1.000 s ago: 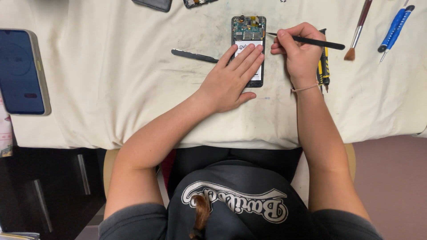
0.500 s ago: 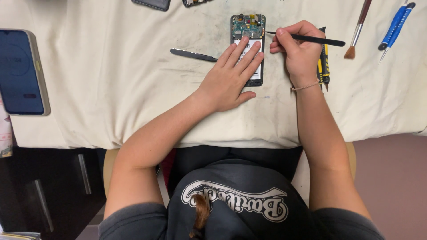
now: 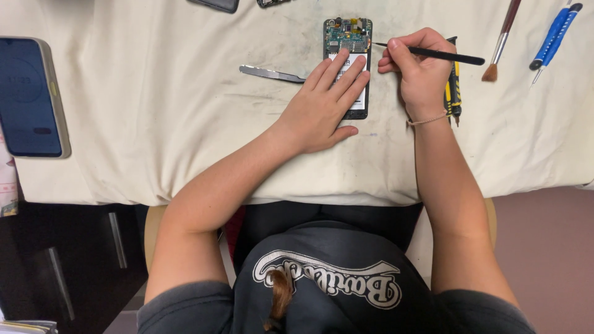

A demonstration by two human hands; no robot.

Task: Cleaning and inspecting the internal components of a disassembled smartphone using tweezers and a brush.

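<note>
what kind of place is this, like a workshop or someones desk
Most likely a phone repair bench. An opened phone with its circuit board bare lies on a stained cloth, with a brush, blue screwdriver and metal pry tool laid around it.

A table [image 3: 154, 124] covered with a cream cloth, smudged with dark marks, fills the upper half of the frame. Near the top centre lies an opened phone [image 3: 348, 43], back cover off, its green circuit board showing. Just left of it lies a flat metal pry tool [image 3: 269, 73]. At the far left edge rests a second phone [image 3: 28, 96] with a dark blue screen. At the upper right lie a brush [image 3: 502, 37] with a reddish handle and a blue-handled screwdriver [image 3: 554, 28]. A yellow and black tool [image 3: 455, 93] lies right of the opened phone. Two dark objects are cut off at the top edge.
</note>
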